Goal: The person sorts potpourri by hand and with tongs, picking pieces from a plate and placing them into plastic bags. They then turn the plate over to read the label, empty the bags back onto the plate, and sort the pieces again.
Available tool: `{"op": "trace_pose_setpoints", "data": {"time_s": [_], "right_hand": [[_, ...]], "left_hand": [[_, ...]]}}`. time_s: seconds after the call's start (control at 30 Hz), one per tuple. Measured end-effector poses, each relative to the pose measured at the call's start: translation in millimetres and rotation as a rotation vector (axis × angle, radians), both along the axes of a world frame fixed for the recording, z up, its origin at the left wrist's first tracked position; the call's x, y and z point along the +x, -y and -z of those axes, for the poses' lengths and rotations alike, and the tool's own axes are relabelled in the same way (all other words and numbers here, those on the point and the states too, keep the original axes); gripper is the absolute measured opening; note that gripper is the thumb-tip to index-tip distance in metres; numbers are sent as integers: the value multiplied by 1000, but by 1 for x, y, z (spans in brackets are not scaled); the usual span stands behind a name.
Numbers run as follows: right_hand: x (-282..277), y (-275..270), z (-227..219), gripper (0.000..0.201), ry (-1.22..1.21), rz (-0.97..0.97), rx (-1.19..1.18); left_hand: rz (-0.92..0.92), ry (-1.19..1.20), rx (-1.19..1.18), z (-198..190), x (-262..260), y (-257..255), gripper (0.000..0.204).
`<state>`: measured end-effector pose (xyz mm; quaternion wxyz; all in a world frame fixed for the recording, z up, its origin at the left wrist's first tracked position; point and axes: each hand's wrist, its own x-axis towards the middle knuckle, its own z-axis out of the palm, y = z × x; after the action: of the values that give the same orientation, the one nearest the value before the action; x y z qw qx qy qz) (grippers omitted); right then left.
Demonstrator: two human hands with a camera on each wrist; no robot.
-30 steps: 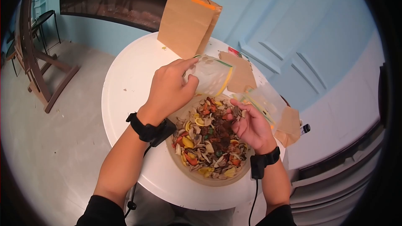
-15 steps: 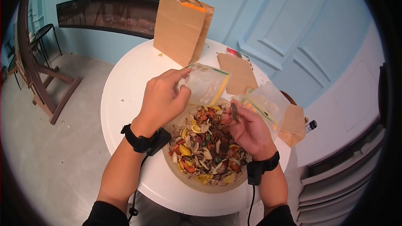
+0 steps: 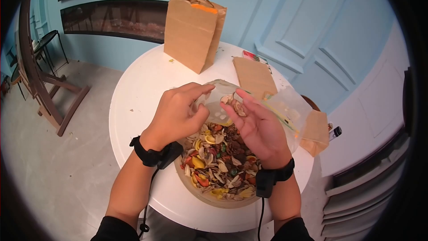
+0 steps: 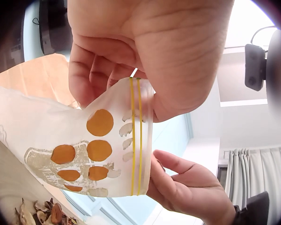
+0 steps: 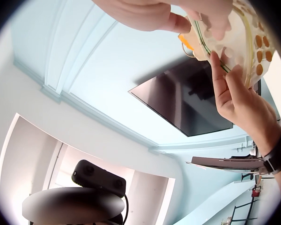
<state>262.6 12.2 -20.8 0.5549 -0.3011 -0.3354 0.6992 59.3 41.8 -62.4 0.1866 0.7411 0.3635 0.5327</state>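
Observation:
My left hand [image 3: 176,114] holds a clear zip bag [image 4: 119,180] near its mouth, between thumb and fingers. Two yellow strips run along the bag's edge, and orange spots show on its side in the left wrist view. Pale brown dried potpourri pieces [image 3: 234,104] sit between the thumb and fingertips of my right hand [image 3: 265,131], right at the bag's mouth. Below both hands stands a wide, see-through bowl [image 3: 207,201] full of potpourri [image 3: 218,167]: dried petals, yellow and orange slices, and dark cones. My right hand and forearm cover part of the bowl's right side.
A brown paper bag [image 3: 191,33] with handles stands at the back of the round white table [image 3: 138,93]. Flat brown paper [image 3: 255,76], a second zip bag [image 3: 292,107] and a small paper bag [image 3: 314,131] lie on the right. A wooden easel [image 3: 67,111] is at far left.
My right hand has risen from over the bowl and moved left to the zip bag's mouth with the dried pieces. The left hand keeps its hold on the bag.

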Motion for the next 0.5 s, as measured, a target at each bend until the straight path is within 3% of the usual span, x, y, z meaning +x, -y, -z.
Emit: {"op": "trace_pose_setpoints", "data": {"time_s": [0.1, 0.3, 0.4, 0.5], "right_hand": [[11, -4, 3, 49, -76, -120, -39], [17, 3, 1, 48, -26, -97, 25], [17, 8, -3, 43, 191, -25, 176], [23, 16, -11, 35, 583, 67, 314]], "left_hand": [[-6, -3, 8, 1, 0, -1, 42], [-32, 9, 26, 2, -1, -3, 42], [-62, 45, 16, 2, 0, -2, 42], [-102, 72, 6, 1, -1, -2, 43]]}}
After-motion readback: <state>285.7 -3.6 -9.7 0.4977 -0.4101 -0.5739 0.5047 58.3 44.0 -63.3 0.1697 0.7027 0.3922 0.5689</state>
